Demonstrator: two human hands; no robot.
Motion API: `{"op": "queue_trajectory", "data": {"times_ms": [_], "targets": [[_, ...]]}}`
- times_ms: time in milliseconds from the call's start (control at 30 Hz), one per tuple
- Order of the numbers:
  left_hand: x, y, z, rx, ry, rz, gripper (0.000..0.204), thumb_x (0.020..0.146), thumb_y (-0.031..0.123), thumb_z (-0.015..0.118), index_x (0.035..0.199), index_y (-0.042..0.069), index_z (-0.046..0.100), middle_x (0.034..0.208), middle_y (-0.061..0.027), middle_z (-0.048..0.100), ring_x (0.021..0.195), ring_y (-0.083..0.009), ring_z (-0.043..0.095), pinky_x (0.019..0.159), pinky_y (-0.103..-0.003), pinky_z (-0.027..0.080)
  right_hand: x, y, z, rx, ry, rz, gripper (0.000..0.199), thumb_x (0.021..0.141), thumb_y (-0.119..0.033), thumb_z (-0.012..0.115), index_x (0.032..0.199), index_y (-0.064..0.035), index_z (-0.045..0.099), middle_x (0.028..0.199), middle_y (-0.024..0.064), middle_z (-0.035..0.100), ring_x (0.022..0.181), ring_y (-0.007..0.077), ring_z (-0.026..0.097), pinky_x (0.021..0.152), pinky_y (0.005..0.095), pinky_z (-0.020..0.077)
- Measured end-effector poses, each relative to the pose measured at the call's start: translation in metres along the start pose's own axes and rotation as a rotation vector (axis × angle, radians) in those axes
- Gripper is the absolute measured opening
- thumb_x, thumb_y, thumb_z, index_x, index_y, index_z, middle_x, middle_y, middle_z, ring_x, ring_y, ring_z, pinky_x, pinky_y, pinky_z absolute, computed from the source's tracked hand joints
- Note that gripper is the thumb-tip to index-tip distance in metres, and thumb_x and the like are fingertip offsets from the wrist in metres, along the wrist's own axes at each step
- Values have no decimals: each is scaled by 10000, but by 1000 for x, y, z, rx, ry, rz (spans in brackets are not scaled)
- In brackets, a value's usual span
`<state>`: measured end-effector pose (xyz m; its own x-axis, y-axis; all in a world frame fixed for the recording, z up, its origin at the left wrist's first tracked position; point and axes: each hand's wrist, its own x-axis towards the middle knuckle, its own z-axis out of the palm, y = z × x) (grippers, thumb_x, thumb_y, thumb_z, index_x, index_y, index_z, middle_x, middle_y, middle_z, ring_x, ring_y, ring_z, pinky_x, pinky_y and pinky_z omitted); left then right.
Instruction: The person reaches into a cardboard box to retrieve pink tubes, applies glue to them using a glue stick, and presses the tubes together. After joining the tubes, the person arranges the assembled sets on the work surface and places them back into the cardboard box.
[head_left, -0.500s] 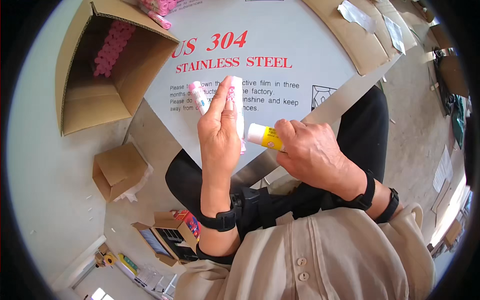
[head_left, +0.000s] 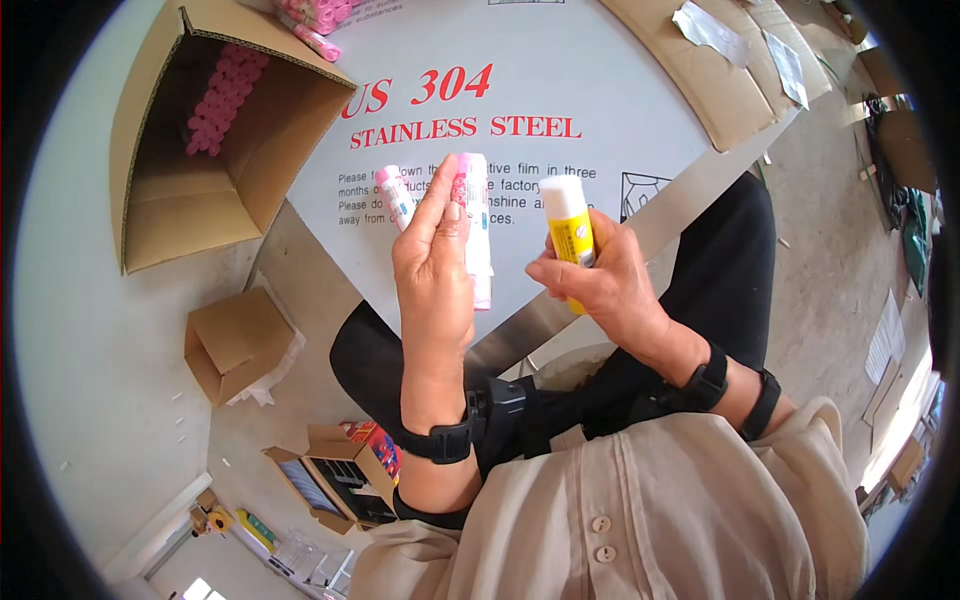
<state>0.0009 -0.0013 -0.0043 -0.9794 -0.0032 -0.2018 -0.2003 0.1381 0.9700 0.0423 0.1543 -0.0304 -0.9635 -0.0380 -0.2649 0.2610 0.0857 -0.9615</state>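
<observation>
My left hand (head_left: 435,255) is closed around slim white-and-pink printed tubes. One tube (head_left: 478,225) stands upright along the right side of the fingers, and another, pink-ended tube (head_left: 394,195) leans out on their left. What the palm covers is hidden. To the right, my right hand (head_left: 610,275) grips a yellow glue stick (head_left: 570,228) with its white end up, tilted slightly left. Whether that end is a cap or bare glue, I cannot tell. The glue stick and the tubes are apart, both held over a white printed board (head_left: 440,270).
At the upper left an open cardboard box (head_left: 180,215) lies on its side with several pink-ended tubes (head_left: 225,95) stacked inside. More pink tubes (head_left: 318,42) lie beside it. Folded cardboard (head_left: 690,70) covers the board's far right. A smaller box (head_left: 240,340) sits on the floor.
My right hand has turned the glue stick from lying sideways, white end toward the left hand, to nearly upright, and moved it right. My left hand has barely moved.
</observation>
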Motion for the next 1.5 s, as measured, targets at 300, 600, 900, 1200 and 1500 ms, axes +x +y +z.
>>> {"op": "queue_trajectory", "data": {"times_ms": [300,600,900,1200,1500], "targets": [[-3,-2,7,-253,-2,-134,377,953,118,427,1322,105,505,941,-47,613,580,-61,488,441,-194,392,5,-12,18,731,-71,249,273,723,-64,749,867,-22,521,700,55,571,587,125,568,527,262,462],[-5,-2,8,-242,-31,-185,391,949,102,417,1333,79,485,1043,-63,609,631,-59,512,531,-203,468,5,-13,13,722,-121,204,272,732,-55,744,887,-21,523,729,76,593,604,134,591,531,257,476],[-6,1,12,-362,-59,-161,366,960,98,439,1308,-4,488,1262,-122,534,1095,-129,504,955,-264,393,4,-14,10,821,-132,257,248,738,-60,727,855,-13,513,717,78,596,612,146,609,532,263,477],[-5,-7,15,-199,-76,-33,367,972,134,442,1312,-1,483,1267,-121,533,1112,-129,495,956,-264,388,4,-20,11,482,-134,189,234,784,-143,702,861,-10,525,707,70,596,574,128,571,525,254,461],[11,-43,-52,-100,394,-60,396,910,139,584,1260,-27,502,961,-47,593,827,-93,548,749,-242,457,57,13,-43,484,86,-197,211,871,-87,621,1074,-56,570,1051,8,594,986,105,511,868,269,417]]}}
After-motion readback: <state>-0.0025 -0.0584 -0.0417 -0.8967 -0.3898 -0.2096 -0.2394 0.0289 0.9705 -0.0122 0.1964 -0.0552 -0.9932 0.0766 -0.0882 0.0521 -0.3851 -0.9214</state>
